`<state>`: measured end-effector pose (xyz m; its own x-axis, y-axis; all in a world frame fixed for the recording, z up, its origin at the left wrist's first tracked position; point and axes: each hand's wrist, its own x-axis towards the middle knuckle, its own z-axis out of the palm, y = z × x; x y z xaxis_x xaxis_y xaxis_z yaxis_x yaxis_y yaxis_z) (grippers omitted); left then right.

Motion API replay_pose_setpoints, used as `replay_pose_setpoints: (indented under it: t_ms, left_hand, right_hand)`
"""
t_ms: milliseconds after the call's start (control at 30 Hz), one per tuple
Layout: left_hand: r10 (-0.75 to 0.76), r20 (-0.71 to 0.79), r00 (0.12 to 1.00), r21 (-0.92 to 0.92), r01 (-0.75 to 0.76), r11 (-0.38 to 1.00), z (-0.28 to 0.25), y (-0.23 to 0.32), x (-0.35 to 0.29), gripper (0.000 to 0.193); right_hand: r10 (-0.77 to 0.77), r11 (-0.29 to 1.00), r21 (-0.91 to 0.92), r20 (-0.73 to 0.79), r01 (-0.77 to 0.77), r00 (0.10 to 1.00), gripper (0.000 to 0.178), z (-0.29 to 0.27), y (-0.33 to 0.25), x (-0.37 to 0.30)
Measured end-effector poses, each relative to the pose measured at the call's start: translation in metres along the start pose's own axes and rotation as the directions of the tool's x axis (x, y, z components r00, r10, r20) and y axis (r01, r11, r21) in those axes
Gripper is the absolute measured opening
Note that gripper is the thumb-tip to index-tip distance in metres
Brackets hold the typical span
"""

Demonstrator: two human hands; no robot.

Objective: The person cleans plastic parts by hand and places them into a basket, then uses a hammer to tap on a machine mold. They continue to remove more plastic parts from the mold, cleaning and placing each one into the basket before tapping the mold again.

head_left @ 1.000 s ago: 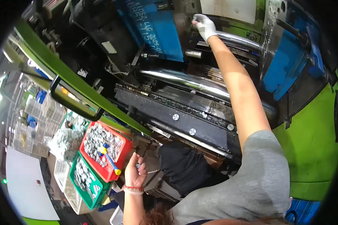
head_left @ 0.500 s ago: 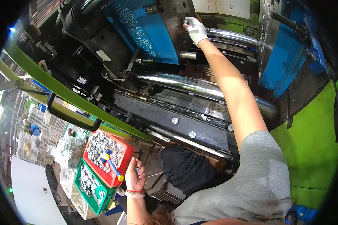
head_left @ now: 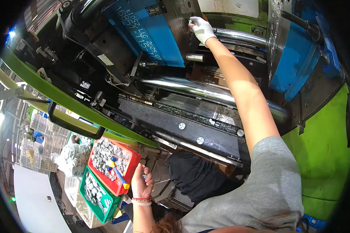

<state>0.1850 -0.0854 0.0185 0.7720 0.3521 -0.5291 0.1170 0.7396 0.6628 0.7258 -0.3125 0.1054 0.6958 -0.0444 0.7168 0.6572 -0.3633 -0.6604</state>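
Observation:
My right hand (head_left: 202, 31), in a white glove, reaches far into the machine. Its fingers pinch a small metal piece (head_left: 190, 22) against the steel face of the blue mould half (head_left: 151, 37); the fingertips partly hide that piece. Low in the view, my left hand (head_left: 142, 185) is bare, palm up, with fingers curled around small metal pieces (head_left: 144, 176). Just left of it stands a red tray (head_left: 134, 161) full of round grey metal parts, with a blue and yellow hammer (head_left: 118, 173) lying on top.
A green tray (head_left: 109, 215) of similar parts sits beside the red one. Polished guide bars (head_left: 182, 86) cross the machine under my right arm. Round metal discs (head_left: 200, 140) lie on the dark ledge. The other blue mould half (head_left: 295, 58) stands at right; a green door frame (head_left: 62, 101) is at left.
My right hand stays at the mould face, its fingers slightly closer to the steel. My left hand keeps its curled pose. The whole view has shifted a little.

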Motion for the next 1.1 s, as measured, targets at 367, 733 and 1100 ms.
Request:
replay_pose_setpoints:
  t_ms: [367, 733, 1100]
  left_hand:
    - [0.885, 0.16, 0.438, 0.62, -0.742, 0.255, 0.044, -0.013, -0.074, 0.021]
    - [0.742, 0.282, 0.608, 0.423, -0.773, 0.473, 0.046, -0.015, -0.062, 0.018]
    - [0.615, 0.437, 0.657, 0.205, -0.738, 0.643, 0.069, -0.013, -0.051, 0.024]
  right_hand:
    - [0.02, 0.999, -0.045, -0.072, -0.023, 0.997, 0.034, 0.008, -0.009, 0.005]
    - [-0.06, 0.995, -0.089, -0.24, 0.039, 0.969, 0.029, 0.017, -0.012, 0.001]
    - [0.12, 0.992, -0.006, -0.181, -0.123, 0.976, 0.022, 0.018, -0.022, -0.012]
